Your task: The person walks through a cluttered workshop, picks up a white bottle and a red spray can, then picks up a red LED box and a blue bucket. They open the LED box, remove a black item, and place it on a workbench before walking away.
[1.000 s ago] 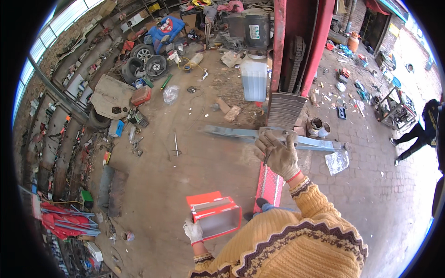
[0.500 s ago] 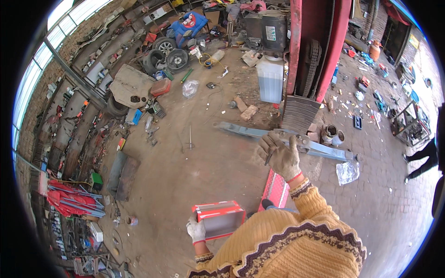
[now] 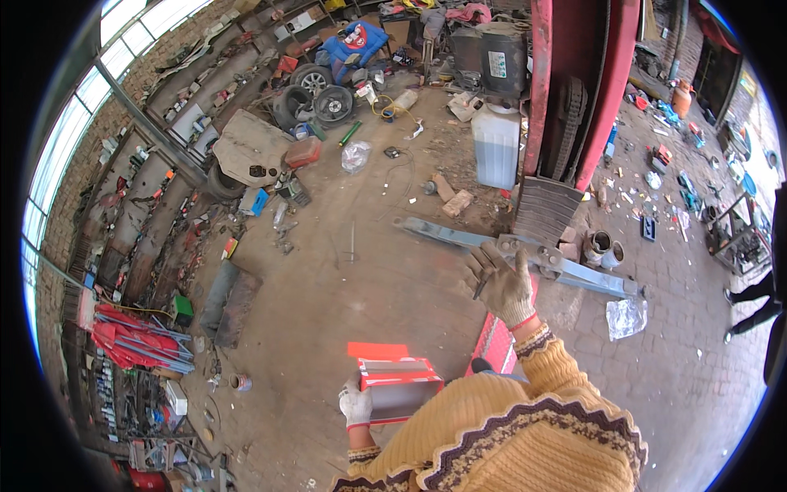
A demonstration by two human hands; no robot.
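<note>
My left hand [image 3: 355, 404], in a pale work glove, grips the left end of a red and grey cardboard box [image 3: 402, 392]. A bright red flap [image 3: 378, 350] stands out at the box's far side, and its grey inside faces me. My right hand [image 3: 506, 287], in a soiled glove with a red cuff edge, is raised ahead, thumb apart from the partly bent fingers. A thin dark object [image 3: 479, 289] shows at those fingers; its kind is too small to tell. Behind this hand lies a blue-grey lift arm [image 3: 443, 233], apparently lower down.
A red lift post [image 3: 584, 98] rises ahead, with a pink-red ramp plate [image 3: 495, 340] nearer me. A water-filled plastic jug [image 3: 495, 148] stands beside the post. Wheels [image 3: 334, 104] and cluttered shelves line the left. A person's legs [image 3: 750, 303] show at the far right.
The view has shifted, moving the surroundings slightly right and down. The red flap on the box now stands out flat beyond its far edge. Both hands keep much the same pose.
</note>
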